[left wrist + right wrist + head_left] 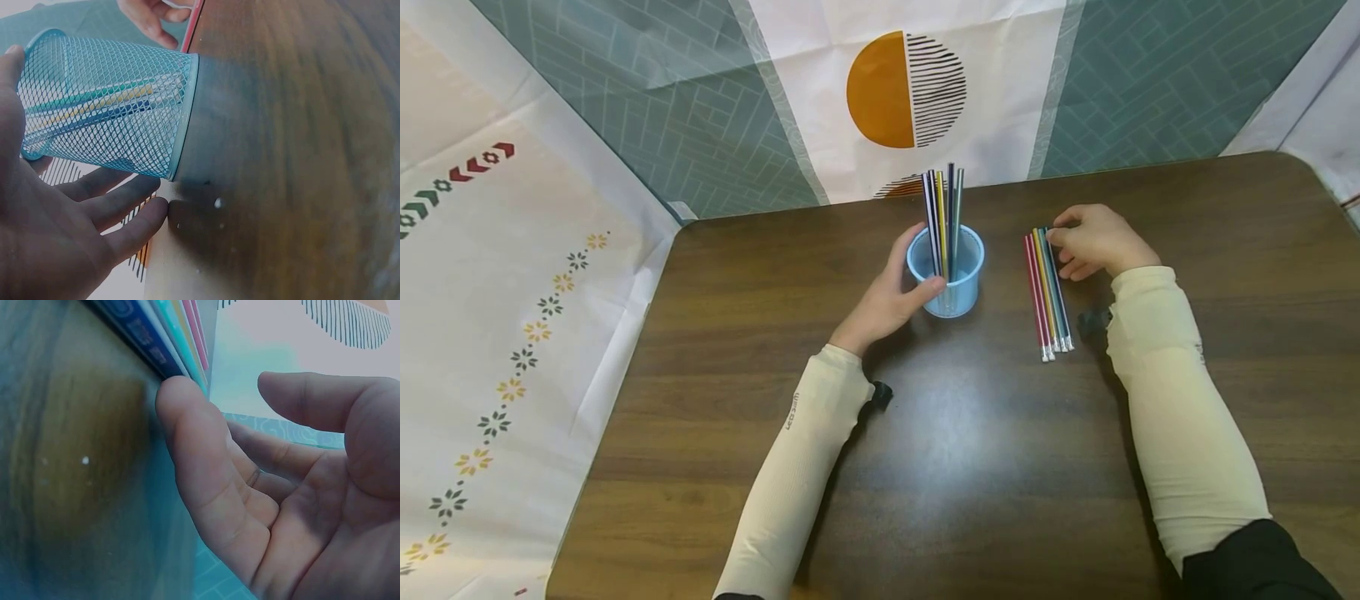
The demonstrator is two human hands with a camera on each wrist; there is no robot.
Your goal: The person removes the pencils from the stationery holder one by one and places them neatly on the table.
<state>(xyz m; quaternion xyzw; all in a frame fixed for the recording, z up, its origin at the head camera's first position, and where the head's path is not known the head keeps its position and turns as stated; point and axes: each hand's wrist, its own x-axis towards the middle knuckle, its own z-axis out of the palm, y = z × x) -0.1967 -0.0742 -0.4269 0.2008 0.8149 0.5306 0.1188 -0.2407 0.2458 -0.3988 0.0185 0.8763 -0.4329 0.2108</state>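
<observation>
A light-blue mesh pencil cup (pixel 967 279) stands upright on the table, with several pencils (pixel 941 208) leaning in it. My left hand (pixel 883 307) holds the cup from its left side, thumb at the near rim. In the left wrist view, its fingers reach under and behind the mesh (pixel 112 106). To the right lies a row of pencils (pixel 1047 292) in red, yellow, green and blue, eraser ends toward me. My right hand (pixel 1101 240) touches their far end. In the right wrist view, a fingertip meets the dark blue pencil (pixel 140 331), and the thumb stays apart.
The brown wooden table (pixel 970 467) has its far edge just beyond the cup. A patterned cloth (pixel 1015 100) hangs behind it, and a white cloth (pixel 512 275) with a floral print is on the left. Dark straps show at both wrists.
</observation>
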